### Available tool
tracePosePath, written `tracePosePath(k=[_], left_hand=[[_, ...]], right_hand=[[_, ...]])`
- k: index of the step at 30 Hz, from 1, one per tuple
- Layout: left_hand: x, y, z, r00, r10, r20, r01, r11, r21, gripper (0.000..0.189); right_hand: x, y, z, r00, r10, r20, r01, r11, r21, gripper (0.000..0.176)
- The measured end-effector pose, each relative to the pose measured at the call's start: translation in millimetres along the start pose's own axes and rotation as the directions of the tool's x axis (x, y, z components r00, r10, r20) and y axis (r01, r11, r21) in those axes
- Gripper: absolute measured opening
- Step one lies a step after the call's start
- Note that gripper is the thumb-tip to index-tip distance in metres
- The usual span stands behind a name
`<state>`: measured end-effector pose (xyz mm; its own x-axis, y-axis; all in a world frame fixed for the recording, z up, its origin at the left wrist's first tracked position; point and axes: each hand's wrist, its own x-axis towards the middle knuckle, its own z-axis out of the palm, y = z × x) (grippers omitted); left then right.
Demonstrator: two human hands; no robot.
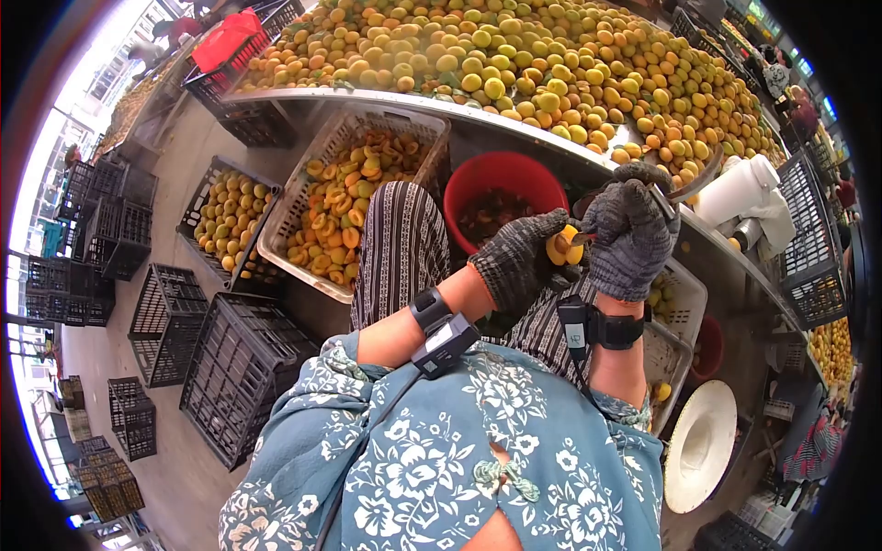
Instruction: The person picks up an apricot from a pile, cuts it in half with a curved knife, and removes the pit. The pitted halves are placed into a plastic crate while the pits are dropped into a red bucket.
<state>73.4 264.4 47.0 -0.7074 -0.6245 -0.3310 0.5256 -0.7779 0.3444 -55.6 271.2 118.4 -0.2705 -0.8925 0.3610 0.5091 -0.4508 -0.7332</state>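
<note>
My left hand (520, 257), in a dark grey knitted glove, pinches a cut apricot (559, 248) whose orange flesh and brown pit show. Close beside it, my right hand (632, 234), gloved alike, is closed around a small knife; its narrow tip (582, 238) meets the fruit, and most of the knife is hidden by my fingers. Below and behind my hands stands a red bucket (560, 174) with dark brown pits at its bottom. Left of my knee, a white crate (276, 230) holds split apricot halves (344, 207).
Ahead is a metal-edged table (367, 93) heaped with whole apricots (514, 64). A white container (740, 188) stands at its right. Black crates (241, 367) occupy the left floor, one with whole apricots (228, 216). Low right are a pale crate (682, 294) and a straw hat (701, 447).
</note>
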Motion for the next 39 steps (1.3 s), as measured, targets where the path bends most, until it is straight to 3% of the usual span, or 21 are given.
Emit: tracePosePath(k=[2,6,9,11,15,18,21,23,24,26,30,32,35,37,39], left_hand=[[1,0,-2,0.994,-0.05,0.096,0.051,0.999,-0.008,0.033],[1,-3,-1,0.999,-0.018,0.033,0.016,0.999,0.051,0.036],[-4,-4,4,0.984,-0.071,0.164,0.079,0.996,-0.04,0.038],[-12,-3,25,0.99,-0.014,-0.142,0.026,0.996,0.088,0.037],[-1,-11,15,0.987,0.015,-0.159,-0.012,1.0,0.019,0.036],[-1,-12,13,0.991,0.032,-0.127,-0.021,0.996,0.085,0.034],[-8,-9,24,0.991,0.024,-0.132,-0.016,0.998,0.062,0.031],[-5,-9,22,0.991,0.037,-0.131,-0.027,0.997,0.075,0.029],[-5,-9,21,0.991,0.039,-0.131,-0.029,0.997,0.074,0.029],[-4,-8,19,0.993,0.049,-0.105,-0.04,0.995,0.089,0.028],[-1,-13,29,0.971,0.15,-0.186,-0.123,0.981,0.152,0.026],[3,-16,33,0.965,0.22,-0.141,-0.192,0.964,0.185,0.024],[5,-20,31,0.946,0.318,-0.059,-0.299,0.928,0.223,0.023],[18,-21,16,0.964,0.236,-0.119,-0.216,0.962,0.165,0.023],[22,-21,13,0.973,0.152,-0.174,-0.136,0.985,0.103,0.023]], right_hand=[[-2,0,3,0.998,-0.031,-0.056,0.029,0.999,-0.024,0.024],[-5,2,5,0.996,-0.026,-0.08,0.026,1.0,-0.003,0.023],[-6,4,6,0.991,-0.059,-0.119,0.051,0.996,-0.071,0.022],[-6,5,7,0.99,-0.077,-0.115,0.068,0.994,-0.084,0.022],[-10,8,7,0.99,-0.106,-0.09,0.095,0.988,-0.122,0.021],[-12,11,5,0.995,-0.068,-0.077,0.059,0.992,-0.115,0.02],[-13,17,4,0.985,-0.134,-0.109,0.109,0.973,-0.204,0.019],[-10,19,0,0.98,-0.192,-0.051,0.165,0.931,-0.324,0.02],[-10,18,0,0.98,-0.191,-0.048,0.165,0.932,-0.323,0.02],[-11,14,4,0.996,-0.054,-0.064,0.047,0.993,-0.107,0.023],[-10,23,-3,0.992,-0.113,-0.059,0.105,0.987,-0.121,0.023],[-13,21,8,0.98,-0.194,-0.031,0.177,0.94,-0.293,0.02],[-16,22,11,0.984,-0.172,-0.046,0.153,0.949,-0.276,0.018],[-7,22,-1,0.984,-0.149,-0.096,0.114,0.945,-0.306,0.018],[1,30,-16,0.989,-0.048,-0.141,0.051,0.999,0.018,0.018]])
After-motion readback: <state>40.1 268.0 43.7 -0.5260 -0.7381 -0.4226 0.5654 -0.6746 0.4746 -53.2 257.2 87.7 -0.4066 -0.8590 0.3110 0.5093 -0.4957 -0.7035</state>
